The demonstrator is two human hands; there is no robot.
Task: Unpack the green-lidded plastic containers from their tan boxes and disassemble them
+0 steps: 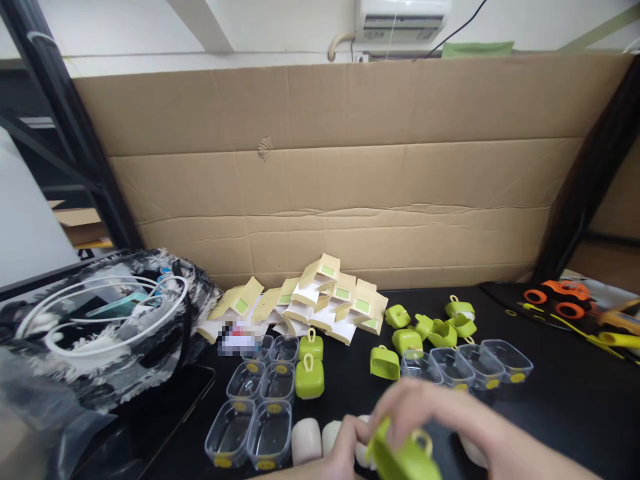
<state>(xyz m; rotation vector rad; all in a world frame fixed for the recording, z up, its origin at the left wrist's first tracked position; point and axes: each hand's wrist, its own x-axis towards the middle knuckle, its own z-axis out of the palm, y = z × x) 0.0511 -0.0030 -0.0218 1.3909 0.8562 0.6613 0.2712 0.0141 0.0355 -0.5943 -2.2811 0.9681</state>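
Observation:
At the bottom of the head view, my right hand [425,407] is bent over a lime-green case with a small loop [407,460], its fingers closed on it; hand and case are slightly blurred. Just to the left, my left hand [346,443] curls its fingers around a white rounded piece [364,455], close against the green case. My fingers hide much of that piece. Other white rounded pieces [306,441] stand beside my left hand. Another white item [474,451] is partly covered by my right forearm. Two closed green cases with loops [310,378] stand farther back.
Clear plastic boxes with yellow stickers [270,433] fill the left-centre; another row [493,365] stands right. Several green cases [407,340] lie behind. Folded cards [325,300] pile against the cardboard wall [350,180]. A fuzzy bag [150,347] is left, an orange toy truck [565,297] right.

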